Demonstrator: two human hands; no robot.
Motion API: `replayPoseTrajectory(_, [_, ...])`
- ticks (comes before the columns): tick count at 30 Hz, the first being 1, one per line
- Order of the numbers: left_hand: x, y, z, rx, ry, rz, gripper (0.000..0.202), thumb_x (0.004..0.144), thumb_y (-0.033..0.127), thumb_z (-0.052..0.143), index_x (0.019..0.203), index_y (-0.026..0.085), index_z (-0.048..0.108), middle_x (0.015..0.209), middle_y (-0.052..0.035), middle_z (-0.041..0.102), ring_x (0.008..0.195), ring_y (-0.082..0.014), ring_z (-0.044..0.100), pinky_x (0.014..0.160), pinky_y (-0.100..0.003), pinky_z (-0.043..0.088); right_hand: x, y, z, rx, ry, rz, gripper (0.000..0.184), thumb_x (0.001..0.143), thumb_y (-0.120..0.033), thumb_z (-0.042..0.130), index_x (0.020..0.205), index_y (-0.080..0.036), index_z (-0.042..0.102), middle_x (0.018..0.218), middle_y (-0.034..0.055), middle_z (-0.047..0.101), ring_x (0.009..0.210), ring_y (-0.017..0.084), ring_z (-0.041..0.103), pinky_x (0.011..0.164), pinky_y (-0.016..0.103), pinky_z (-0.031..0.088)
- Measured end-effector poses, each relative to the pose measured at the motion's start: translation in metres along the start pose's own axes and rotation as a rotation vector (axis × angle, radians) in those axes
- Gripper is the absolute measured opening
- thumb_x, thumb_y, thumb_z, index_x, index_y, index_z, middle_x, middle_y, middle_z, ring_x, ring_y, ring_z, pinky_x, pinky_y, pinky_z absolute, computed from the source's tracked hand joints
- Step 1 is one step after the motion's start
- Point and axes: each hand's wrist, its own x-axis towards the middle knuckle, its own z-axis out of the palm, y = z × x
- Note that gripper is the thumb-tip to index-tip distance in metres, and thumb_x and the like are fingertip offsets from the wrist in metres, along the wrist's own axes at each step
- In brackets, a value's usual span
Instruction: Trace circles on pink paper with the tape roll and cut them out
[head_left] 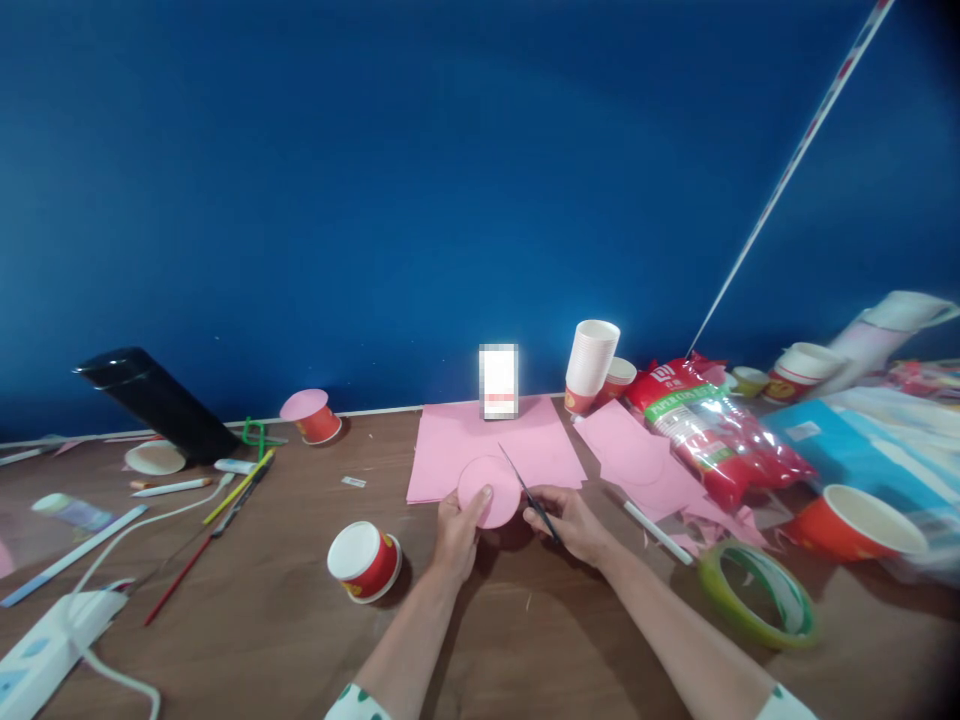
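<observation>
Between the thumb and fingers of my left hand (459,530) is a round disc of pink paper (491,495), tilted toward me. My right hand (571,522) is closed on dark-handled scissors (525,485), whose blades point up and to the left, just right of the disc. Behind both hands lies a stack of pink paper sheets (442,440); a circular outline shows around the disc's upper edge. An upturned red paper cup (365,562) with a white base stands left of my left hand.
At right lie pink paper offcuts (637,455), a white pen (658,533), a roll of tape (757,595), a red cup package (705,430) and stacked cups (592,365). At left are a pink-topped cup (311,415), a black flask (161,400) and a power strip (56,640) with its cable.
</observation>
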Motion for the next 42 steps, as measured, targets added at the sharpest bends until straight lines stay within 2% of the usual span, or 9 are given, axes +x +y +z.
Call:
replayPoseTrajectory(8, [0.001,0.001,0.001,0.003,0.005,0.006,0.043,0.062,0.033,0.075,0.096,0.008,0.067,0.083,-0.0114,0.071,0.08,-0.0236,0.066,0.073,-0.033,0.052,0.001,0.005,0.0,0.019,0.038,0.039,0.034,0.074,-0.039,0.066,0.096,-0.013,0.064,0.057,-0.0032,0.05,0.048,0.008,0.041,0.044,0.02,0.033])
replayPoseTrajectory(17, [0.003,-0.003,-0.002,0.018,-0.012,0.015,0.045,0.06,0.034,0.076,0.096,0.008,0.066,0.083,-0.0116,0.071,0.077,-0.0223,0.066,0.07,-0.032,0.051,0.006,0.007,0.002,0.091,0.185,0.076,0.043,0.067,-0.043,0.071,0.097,-0.014,0.061,0.055,-0.0042,0.052,0.046,0.008,0.045,0.043,0.021,0.033])
replayPoseTrajectory(22, [0.007,-0.013,-0.008,0.084,0.001,0.024,0.04,0.062,0.035,0.074,0.091,0.009,0.065,0.07,-0.0064,0.069,0.051,-0.0133,0.06,0.05,-0.024,0.047,0.007,0.005,0.002,0.107,0.231,0.029,0.042,0.067,-0.04,0.07,0.098,-0.018,0.053,0.054,-0.0067,0.052,0.045,0.009,0.047,0.042,0.019,0.034])
replayPoseTrajectory(25, [0.008,-0.013,-0.008,0.1,0.003,0.02,0.041,0.062,0.033,0.074,0.095,0.011,0.062,0.067,-0.0038,0.068,0.044,-0.0105,0.055,0.042,-0.021,0.042,0.009,0.008,0.003,0.125,0.294,-0.006,0.039,0.064,-0.038,0.072,0.086,-0.022,0.044,0.051,-0.0091,0.051,0.042,0.009,0.046,0.039,0.018,0.032])
replayPoseTrajectory(29, [0.008,-0.008,-0.004,0.013,-0.006,0.081,0.049,0.059,0.026,0.076,0.104,0.014,0.06,0.084,-0.0055,0.07,0.065,-0.0144,0.063,0.055,-0.023,0.048,0.011,0.013,0.003,0.035,0.374,-0.08,0.038,0.065,-0.039,0.071,0.066,-0.021,0.037,0.051,-0.0073,0.048,0.044,0.009,0.044,0.04,0.018,0.031])
replayPoseTrajectory(31, [0.007,-0.006,-0.003,-0.02,-0.01,0.073,0.045,0.058,0.026,0.076,0.098,0.013,0.062,0.08,-0.0054,0.07,0.066,-0.0146,0.064,0.059,-0.024,0.048,0.01,0.014,0.004,-0.067,0.391,-0.135,0.037,0.066,-0.038,0.07,0.063,-0.021,0.038,0.051,-0.0067,0.046,0.046,0.009,0.041,0.042,0.02,0.031])
replayPoseTrajectory(35, [0.006,-0.005,-0.003,-0.024,-0.008,0.054,0.029,0.059,0.029,0.076,0.079,0.011,0.063,0.062,-0.0027,0.067,0.053,-0.0122,0.06,0.055,-0.024,0.048,0.009,0.012,0.005,-0.194,0.425,-0.215,0.032,0.068,-0.038,0.068,0.064,-0.02,0.042,0.057,-0.0051,0.044,0.051,0.01,0.041,0.048,0.021,0.035])
replayPoseTrajectory(40, [0.007,-0.005,-0.002,-0.028,-0.017,0.085,0.034,0.062,0.031,0.075,0.089,0.012,0.066,0.084,-0.0077,0.071,0.079,-0.0183,0.065,0.073,-0.028,0.05,0.01,0.013,0.005,-0.216,0.477,-0.212,0.029,0.068,-0.04,0.066,0.07,-0.021,0.045,0.062,-0.0013,0.052,0.057,0.013,0.048,0.053,0.024,0.041])
replayPoseTrajectory(42, [0.007,-0.007,-0.003,-0.02,-0.018,0.09,0.037,0.062,0.032,0.075,0.092,0.012,0.066,0.088,-0.0091,0.07,0.083,-0.0193,0.064,0.075,-0.029,0.05,0.01,0.014,0.005,-0.226,0.477,-0.221,0.028,0.068,-0.039,0.067,0.073,-0.021,0.046,0.066,0.0,0.056,0.059,0.014,0.051,0.055,0.025,0.043])
